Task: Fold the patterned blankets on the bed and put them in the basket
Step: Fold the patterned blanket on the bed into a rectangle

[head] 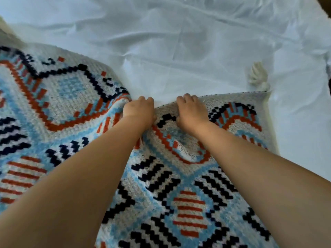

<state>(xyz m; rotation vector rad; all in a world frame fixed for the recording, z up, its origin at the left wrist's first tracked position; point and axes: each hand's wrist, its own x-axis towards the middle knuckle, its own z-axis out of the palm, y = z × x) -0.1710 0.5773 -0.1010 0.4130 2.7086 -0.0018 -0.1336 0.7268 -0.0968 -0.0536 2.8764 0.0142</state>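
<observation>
The blanket (pixel 179 185) lies on the bed (pixel 295 131). It has blue, red, black and white shapes on it.

Both hands are at its far edge. They are close side by side but do not touch. The left hand (pixel 138 110) has its fingers (pixel 146 100) curled over the edge, and they grip the blanket there. The right hand (pixel 191 111) does the same, with its fingers (pixel 187 97) bent down over the edge and holding the cloth.

Between the two sets of fingers the cloth is pulled up into a small fold. Left of the left fingers the blanket is bunched and then spreads wide, out past the side of the picture. Right of the right fingers the edge runs straight to a corner. Just past that corner a white tassel (pixel 258 76) lies on the sheet (pixel 179 51).

Past the fingertips there is only the white sheet, full of wrinkles. On the near side of the fingers, under the wrists, the blanket makes a soft bump. Nearer still, under both bare arms, it lies flatter.
</observation>
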